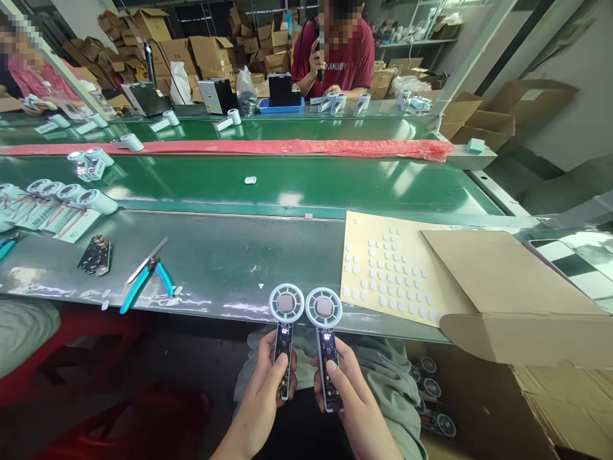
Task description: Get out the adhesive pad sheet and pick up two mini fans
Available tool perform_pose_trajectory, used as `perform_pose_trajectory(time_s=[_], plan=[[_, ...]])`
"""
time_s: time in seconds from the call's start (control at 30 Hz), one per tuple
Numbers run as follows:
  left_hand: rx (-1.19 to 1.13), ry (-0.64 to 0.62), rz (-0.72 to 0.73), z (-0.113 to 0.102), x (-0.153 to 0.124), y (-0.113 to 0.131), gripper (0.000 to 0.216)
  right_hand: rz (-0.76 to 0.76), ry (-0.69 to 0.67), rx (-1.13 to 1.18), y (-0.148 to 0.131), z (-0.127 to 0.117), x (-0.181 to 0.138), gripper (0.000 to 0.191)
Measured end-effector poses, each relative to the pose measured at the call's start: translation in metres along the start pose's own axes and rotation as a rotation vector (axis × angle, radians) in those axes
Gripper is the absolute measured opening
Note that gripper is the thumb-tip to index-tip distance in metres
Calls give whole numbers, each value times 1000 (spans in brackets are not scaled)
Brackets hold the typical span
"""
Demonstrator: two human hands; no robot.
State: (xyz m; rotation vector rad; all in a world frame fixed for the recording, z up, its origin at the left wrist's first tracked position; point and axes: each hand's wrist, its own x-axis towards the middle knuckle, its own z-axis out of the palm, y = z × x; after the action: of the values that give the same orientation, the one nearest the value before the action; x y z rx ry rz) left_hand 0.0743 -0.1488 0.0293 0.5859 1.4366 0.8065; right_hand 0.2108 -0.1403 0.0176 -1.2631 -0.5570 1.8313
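My left hand (261,383) is wrapped round the handle of one small handheld fan (286,302), its thumb pressed on the dark circuit board. A matching handheld fan (324,308) is in my right hand (352,390), gripped the same way with the thumb on its board. Both fans stand side by side over the bench's front edge, round white heads up and nearly touching. Each head has a greyish square plate in its middle. Small lit digits show on both boards, apparently reading 60. The backs of the handles are hidden by my fingers.
Turquoise-handled pliers (165,281) and a stack of dark circuit boards (96,255) lie left. A yellowish sheet (352,255) of small white pads and an open carton (507,275) are right. Several white fan bodies (98,201) sit left. Beyond the green conveyor (306,182), a person (354,57) sits.
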Motion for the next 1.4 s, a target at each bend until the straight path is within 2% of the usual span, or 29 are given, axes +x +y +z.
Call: perform_pose_trajectory(time_s=[0.4,0.67,0.83,1.4], plan=[[-17,19,18,2,-1,-1,41,1,-32,12,2,-1,1,59],[10,28,31,2,1,-2,38,-106,-73,-53,10,-5,6,50],[8,19,-16,3,-1,0,40,-55,-46,-23,3,-3,3,50],[-84,48,-6,3,0,-3,42,-19,-21,10,0,-1,1,56]])
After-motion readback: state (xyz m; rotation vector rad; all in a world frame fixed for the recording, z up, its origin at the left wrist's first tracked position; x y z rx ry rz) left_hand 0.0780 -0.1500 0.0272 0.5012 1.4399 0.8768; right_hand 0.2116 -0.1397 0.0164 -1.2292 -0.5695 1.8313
